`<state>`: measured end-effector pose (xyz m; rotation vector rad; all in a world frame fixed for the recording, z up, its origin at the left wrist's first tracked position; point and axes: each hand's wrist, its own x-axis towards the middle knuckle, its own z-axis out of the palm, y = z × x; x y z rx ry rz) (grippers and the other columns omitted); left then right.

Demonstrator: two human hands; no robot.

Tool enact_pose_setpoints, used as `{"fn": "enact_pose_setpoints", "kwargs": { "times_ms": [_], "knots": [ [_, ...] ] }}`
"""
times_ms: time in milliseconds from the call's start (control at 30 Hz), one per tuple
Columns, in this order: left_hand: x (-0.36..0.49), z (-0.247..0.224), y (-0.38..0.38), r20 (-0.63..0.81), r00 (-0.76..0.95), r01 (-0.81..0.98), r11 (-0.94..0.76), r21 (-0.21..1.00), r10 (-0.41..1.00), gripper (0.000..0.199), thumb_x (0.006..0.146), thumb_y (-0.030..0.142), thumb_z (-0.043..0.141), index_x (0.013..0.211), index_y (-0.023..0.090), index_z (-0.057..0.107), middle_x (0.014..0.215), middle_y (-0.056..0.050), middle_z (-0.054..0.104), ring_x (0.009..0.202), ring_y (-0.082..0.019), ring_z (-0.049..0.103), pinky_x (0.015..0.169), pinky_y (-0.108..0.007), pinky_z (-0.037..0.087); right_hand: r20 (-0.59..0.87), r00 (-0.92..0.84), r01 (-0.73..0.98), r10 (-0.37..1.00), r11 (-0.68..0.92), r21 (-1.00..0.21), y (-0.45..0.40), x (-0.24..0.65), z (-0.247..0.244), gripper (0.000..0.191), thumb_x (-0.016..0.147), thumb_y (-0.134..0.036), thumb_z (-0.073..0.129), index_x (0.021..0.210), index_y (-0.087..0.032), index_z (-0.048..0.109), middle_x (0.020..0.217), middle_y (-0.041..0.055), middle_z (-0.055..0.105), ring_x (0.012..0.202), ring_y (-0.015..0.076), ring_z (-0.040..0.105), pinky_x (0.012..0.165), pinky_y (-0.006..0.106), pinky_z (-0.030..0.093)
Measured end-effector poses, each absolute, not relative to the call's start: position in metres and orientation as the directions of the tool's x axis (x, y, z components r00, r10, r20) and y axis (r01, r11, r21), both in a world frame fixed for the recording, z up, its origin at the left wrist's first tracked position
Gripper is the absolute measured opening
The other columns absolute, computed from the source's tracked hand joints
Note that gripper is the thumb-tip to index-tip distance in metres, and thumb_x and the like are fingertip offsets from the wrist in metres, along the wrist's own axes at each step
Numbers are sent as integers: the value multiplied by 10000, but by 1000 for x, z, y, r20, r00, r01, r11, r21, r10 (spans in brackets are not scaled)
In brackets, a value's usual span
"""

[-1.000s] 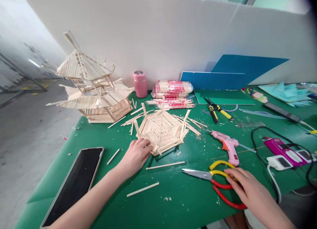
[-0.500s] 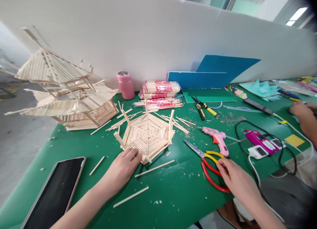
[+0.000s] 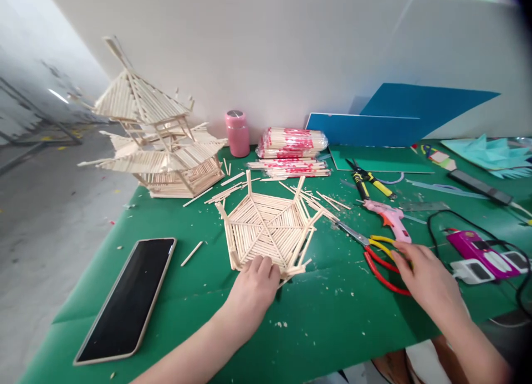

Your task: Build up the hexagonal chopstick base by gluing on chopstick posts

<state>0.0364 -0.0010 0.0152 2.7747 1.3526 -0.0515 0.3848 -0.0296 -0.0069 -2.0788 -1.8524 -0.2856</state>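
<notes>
A six-sided frame of wooden sticks (image 3: 266,226) with short posts at its corners lies on the green table (image 3: 199,317). My left hand (image 3: 254,290) grips its near edge, fingers curled over the rim. To the right, my right hand (image 3: 419,267) holds the yellow and red handles of the scissors (image 3: 380,256), whose blades point up and left, tips near loose sticks (image 3: 328,212). The pink glue gun (image 3: 388,216) lies just behind the scissors. At the back left stands a tiered pagoda model of sticks (image 3: 166,157).
A phone (image 3: 127,301) lies at the left, with one short stick (image 3: 192,253) beside it. Along the wall are a pink bottle (image 3: 238,134), wrapped stick bundles (image 3: 291,143) and blue boards (image 3: 366,129). Yellow-black pliers (image 3: 368,180) and a purple power strip (image 3: 482,251) lie at the right.
The view has shifted left. The stick frame has turned under my left hand, which still grips its near edge. The scissors are closer to the frame, their handles still in my right hand.
</notes>
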Motion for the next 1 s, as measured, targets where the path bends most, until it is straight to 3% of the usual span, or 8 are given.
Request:
{"fn": "enact_pose_setpoints", "kwargs": {
  "times_ms": [67, 133, 267, 367, 567, 1000],
  "knots": [
    [41, 15, -2, -44, 599, 801, -599, 29, 799, 119, 788, 69, 467, 814, 142, 558, 817, -71, 554, 752, -217, 518, 661, -354, 468, 387, 135, 986, 912, -87, -140, -27, 367, 0, 329, 828, -410, 385, 986, -180, 559, 940, 119, 603, 808, 254, 586, 619, 336, 462],
    [44, 15, -1, -30, 588, 809, -588, 20, 808, 133, 798, 67, 443, 816, 138, 554, 806, -75, 547, 749, -220, 517, 661, -364, 466, 398, 105, 968, 911, -3, -250, -24, 341, 6, 271, 838, -377, 402, 961, -189, 553, 934, 96, 608, 806, 221, 587, 674, 327, 471],
    [43, 15, 3, -8, 570, 821, -570, 3, 821, 170, 800, 37, 406, 813, 122, 553, 784, -85, 536, 740, -225, 517, 653, -373, 462, 316, -148, 880, 937, 271, -390, -18, 283, 10, 187, 846, -255, 435, 983, -201, 551, 936, 81, 612, 883, 206, 570, 775, 334, 467],
    [39, 16, 7, 8, 558, 830, -558, 0, 830, 170, 792, 34, 409, 784, 127, 551, 773, -86, 533, 725, -230, 516, 637, -372, 459, 264, -286, 816, 921, 378, -437, -8, 250, 8, 220, 844, -208, 438, 1025, -205, 562, 966, 81, 603, 898, 201, 558, 777, 333, 472],
    [40, 14, 8, 59, 531, 847, -532, -3, 845, 187, 794, 30, 392, 761, 124, 551, 741, -87, 524, 705, -232, 518, 616, -374, 450, 208, -513, 723, 833, 550, -419, 4, 232, -1, 227, 847, -223, 463, 1007, -239, 623, 984, 73, 603, 884, 189, 544, 730, 330, 474],
    [66, 3, 1, 107, 534, 843, -538, 9, 838, 131, 777, 36, 450, 757, 110, 556, 717, -90, 546, 681, -229, 529, 583, -371, 433, 160, -548, 769, 821, 570, -290, -6, 294, -6, 252, 859, -161, 405, 987, -218, 615, 996, 80, 625, 912, 194, 558, 757, 333, 469]
  ]
}}
